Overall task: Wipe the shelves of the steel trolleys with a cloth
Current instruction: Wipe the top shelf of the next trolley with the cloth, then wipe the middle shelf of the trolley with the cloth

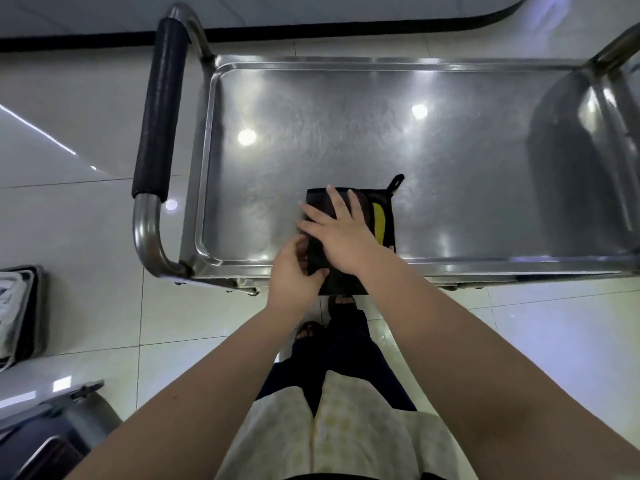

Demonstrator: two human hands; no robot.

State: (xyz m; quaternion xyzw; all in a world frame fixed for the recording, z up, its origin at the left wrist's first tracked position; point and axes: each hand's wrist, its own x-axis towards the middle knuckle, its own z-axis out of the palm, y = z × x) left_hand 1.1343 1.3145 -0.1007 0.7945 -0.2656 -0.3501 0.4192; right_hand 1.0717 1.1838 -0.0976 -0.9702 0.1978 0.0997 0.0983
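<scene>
The left hand [294, 271] curls its fingers and pinches the cloth's near left edge. Just beyond it, the right hand [341, 233] lies flat, fingers spread, on top of the cloth [380, 220]. The dark cloth sits on the shelf [450, 150] at its near rim. A padded handle [159, 116] stands far left.

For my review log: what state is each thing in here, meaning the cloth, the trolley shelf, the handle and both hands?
cloth: folded, on the shelf, near end over the front rim.
shelf: shiny steel, carries only the cloth.
handle: black padded, untouched.
left hand: fingers curled, pinches the cloth's near left edge.
right hand: flat on the cloth, fingers straight and spread.
</scene>
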